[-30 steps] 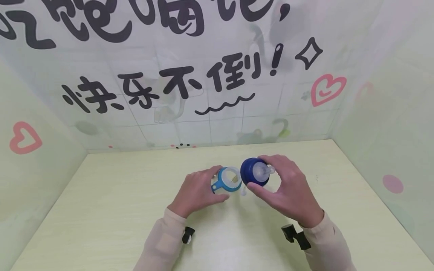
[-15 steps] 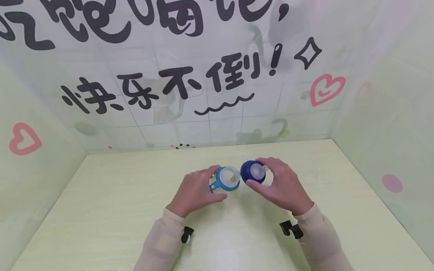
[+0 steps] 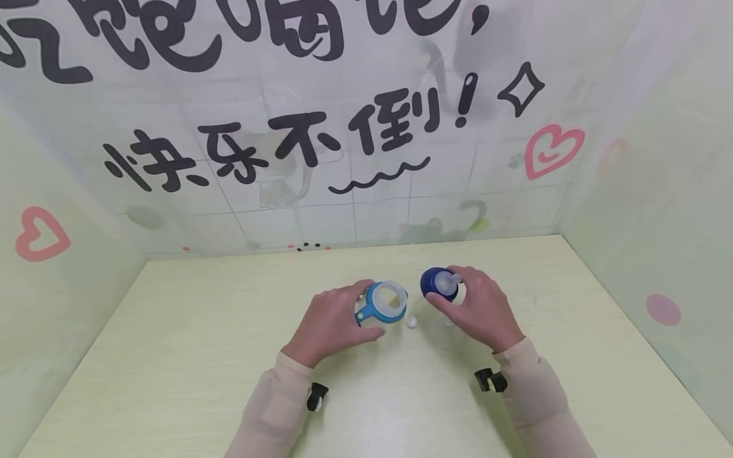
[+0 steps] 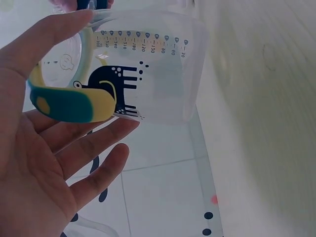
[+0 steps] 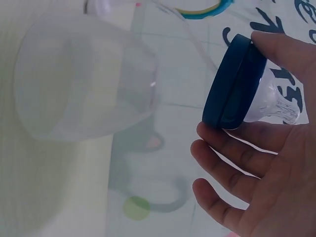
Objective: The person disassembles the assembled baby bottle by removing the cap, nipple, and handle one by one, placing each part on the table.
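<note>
My left hand [image 3: 335,321] grips a clear baby bottle [image 4: 158,64] around its blue-and-yellow handle ring. A volume scale and a dark animal are printed on its side. To the right, my right hand [image 3: 481,308] pinches a dark blue bottle collar [image 5: 234,84] by its edge. A clear teat [image 5: 276,101] sticks out of the collar. From the collar's other side, a thin clear tube [image 5: 185,27] runs off, seemingly a straw. A small white ball [image 3: 411,322] shows between the hands; its link to the tube is unclear. The collar and bottle are apart.
In the right wrist view, a frosted dome-like shell [image 5: 89,84] stands on the table, a little below the collar. The pale wooden table [image 3: 189,343] meets printed sheet walls [image 3: 355,222] at the back and both sides.
My right hand first shifted slightly left with the collar, then moved right, widening the gap to the bottle. The white ball is now more visible. My left hand has barely moved.
</note>
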A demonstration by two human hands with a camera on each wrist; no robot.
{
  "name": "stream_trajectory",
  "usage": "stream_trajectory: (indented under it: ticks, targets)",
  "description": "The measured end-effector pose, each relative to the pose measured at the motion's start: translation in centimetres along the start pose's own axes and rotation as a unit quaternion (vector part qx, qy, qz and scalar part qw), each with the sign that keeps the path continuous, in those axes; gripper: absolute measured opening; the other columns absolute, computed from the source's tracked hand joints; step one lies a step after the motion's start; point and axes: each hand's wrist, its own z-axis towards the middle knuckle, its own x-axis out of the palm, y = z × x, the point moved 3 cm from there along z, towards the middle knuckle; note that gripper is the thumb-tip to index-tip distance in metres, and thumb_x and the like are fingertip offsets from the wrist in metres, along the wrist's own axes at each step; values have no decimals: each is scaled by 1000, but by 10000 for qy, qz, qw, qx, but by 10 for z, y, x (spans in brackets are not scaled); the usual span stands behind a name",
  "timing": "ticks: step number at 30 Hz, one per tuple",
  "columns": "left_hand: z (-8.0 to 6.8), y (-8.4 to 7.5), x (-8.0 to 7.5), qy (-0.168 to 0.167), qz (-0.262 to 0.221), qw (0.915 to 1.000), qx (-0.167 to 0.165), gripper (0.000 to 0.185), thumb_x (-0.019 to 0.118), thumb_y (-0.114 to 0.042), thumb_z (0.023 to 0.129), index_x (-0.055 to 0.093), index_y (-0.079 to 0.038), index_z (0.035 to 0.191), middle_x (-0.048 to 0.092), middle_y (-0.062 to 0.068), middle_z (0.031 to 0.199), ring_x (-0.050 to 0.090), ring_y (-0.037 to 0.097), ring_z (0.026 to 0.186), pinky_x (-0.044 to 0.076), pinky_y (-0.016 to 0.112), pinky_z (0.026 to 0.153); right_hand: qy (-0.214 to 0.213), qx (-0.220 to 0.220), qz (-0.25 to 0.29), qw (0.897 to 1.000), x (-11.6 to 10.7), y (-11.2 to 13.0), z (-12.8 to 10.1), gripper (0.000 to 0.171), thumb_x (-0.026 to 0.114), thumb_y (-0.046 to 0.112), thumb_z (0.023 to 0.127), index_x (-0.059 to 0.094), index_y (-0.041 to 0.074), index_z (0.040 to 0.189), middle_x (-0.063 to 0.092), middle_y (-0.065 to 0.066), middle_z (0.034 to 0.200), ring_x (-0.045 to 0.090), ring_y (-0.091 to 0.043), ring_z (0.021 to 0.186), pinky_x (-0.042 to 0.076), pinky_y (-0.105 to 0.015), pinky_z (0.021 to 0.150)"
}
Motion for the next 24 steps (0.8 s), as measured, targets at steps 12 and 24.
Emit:
stream_trajectory:
  ticks: [12, 24]
  targets:
    - [-1, 0, 0, 5, 52, 10000, 20, 71, 86, -45, 68, 64, -10, 126, 70, -4, 90, 57, 7, 69, 47, 26, 61, 304, 519, -380, 9975, 11, -27, 2, 66, 71, 46, 88, 61, -7, 125, 64, -27, 122, 59, -45, 113, 45, -60, 93]
    - [0, -1, 1, -49, -17, 9999, 165, 68, 86, -44, 68, 64, -11, 124, 69, -5, 88, 57, 7, 68, 46, 26, 60, 610, 1330, -530, 9878, 16, -47, 3, 51, 69, 48, 87, 65, -1, 99, 68, -15, 90, 62, -30, 79, 48, -44, 66]
